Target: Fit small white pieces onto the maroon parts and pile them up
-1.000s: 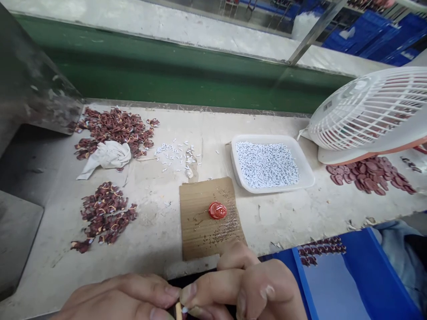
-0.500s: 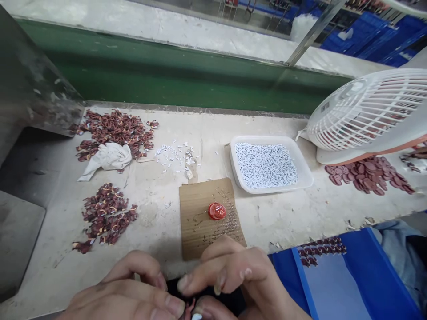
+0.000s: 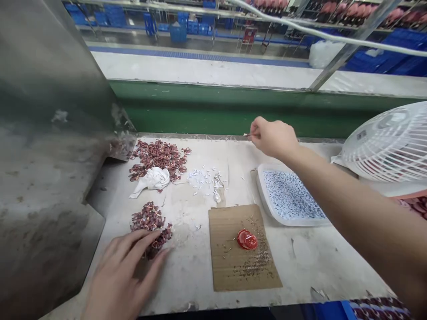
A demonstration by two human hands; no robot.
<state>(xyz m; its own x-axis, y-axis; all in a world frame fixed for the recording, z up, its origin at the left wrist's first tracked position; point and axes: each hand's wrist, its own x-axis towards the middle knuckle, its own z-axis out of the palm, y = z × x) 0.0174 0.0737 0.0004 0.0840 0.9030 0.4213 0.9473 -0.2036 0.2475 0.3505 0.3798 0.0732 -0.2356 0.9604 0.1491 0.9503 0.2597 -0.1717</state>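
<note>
Left hand (image 3: 125,271) lies flat, fingers spread on the near pile (image 3: 150,224); right hand (image 3: 271,138), beyond the tray (image 3: 263,171), pinches something tiny—grip lightly.

The single head view looks forward and down over the bench (image 3: 200,266) from close above. It faces the green belt (image 3: 233,111) across mid-frame, with a fan (image 3: 390,146) at right edge.

Two hands spread across a workbench of small parts

Left hand (image 3: 125,271) flat on near pile of dark red pieces (image 3: 151,224); right hand (image 3: 271,138) far out by green belt (image 3: 213,109), pinching something tiny; white tray (image 3: 267,204), cardboard (image 3: 240,266), fan (image 3: 390,146) between.
</note>
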